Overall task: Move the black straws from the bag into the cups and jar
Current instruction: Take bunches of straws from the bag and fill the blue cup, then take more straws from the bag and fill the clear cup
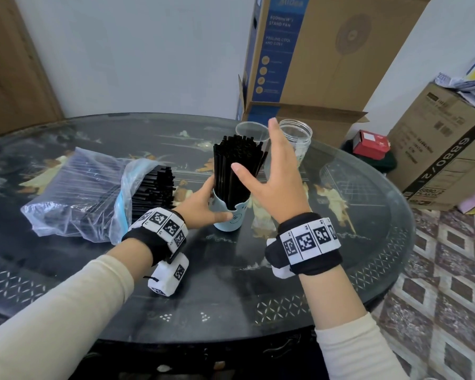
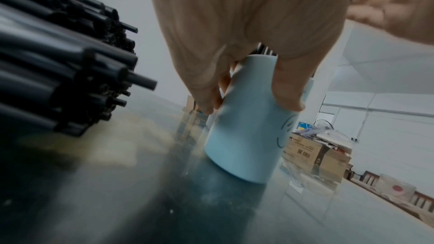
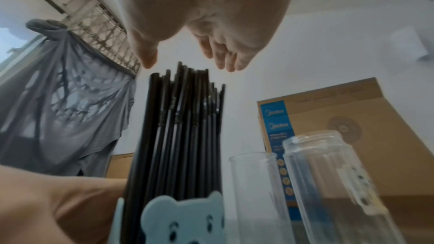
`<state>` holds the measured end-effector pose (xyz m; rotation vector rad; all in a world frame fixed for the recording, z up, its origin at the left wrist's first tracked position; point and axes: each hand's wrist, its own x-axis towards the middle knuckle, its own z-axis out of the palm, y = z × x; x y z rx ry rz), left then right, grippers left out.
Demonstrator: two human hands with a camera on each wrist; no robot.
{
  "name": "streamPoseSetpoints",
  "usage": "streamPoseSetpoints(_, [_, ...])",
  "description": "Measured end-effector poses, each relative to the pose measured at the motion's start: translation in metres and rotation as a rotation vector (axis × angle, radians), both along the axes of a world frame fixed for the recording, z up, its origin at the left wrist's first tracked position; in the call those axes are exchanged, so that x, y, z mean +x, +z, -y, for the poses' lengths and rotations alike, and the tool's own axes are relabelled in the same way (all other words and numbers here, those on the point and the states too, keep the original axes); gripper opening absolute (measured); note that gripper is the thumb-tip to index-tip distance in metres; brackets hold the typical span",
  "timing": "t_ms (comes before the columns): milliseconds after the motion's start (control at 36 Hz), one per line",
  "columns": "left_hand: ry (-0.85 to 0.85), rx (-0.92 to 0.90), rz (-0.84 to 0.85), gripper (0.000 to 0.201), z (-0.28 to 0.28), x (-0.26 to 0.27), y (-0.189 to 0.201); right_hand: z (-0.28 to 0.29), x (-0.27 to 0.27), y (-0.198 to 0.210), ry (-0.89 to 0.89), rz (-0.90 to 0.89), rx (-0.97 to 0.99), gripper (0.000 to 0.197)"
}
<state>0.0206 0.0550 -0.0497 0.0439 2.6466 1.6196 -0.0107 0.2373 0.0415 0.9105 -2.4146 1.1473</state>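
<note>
While left hand [image 1: 203, 204] is gripping the blue cup [image 1: 228, 218], I'm seeing right hand [image 1: 272, 171] spread wide, empty; bag [image 1: 77, 187] straws [image 1: 154, 187] lying flat, leftward, nearer left.

Home storeroom — stacked cartons [image 1: 436, 149]

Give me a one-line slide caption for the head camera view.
Left hand grips the blue cup of black straws; right hand open beside them.

Your head camera looked forward and down over the round dark glass-topped table [image 1: 340, 270]. Both wrist cameras sat low and close, facing along your fingers; each shared the pale blue bear-faced cup [image 2: 246, 136] holding upright straws.
</note>
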Motion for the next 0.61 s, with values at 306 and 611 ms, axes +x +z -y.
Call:
streamPoseSetpoints(306, [0.555,-0.258,-0.347,0.049,0.049,0.033,0.039,-0.006,-0.002,-0.027,0.019,0.485,0.139,0.104])
streamPoseSetpoints(611, [0.595,-0.421,0.04,0.045,0.117,0.061,0.046,0.038,-0.014,-0.057,-0.005,0.563,0.22,0.079])
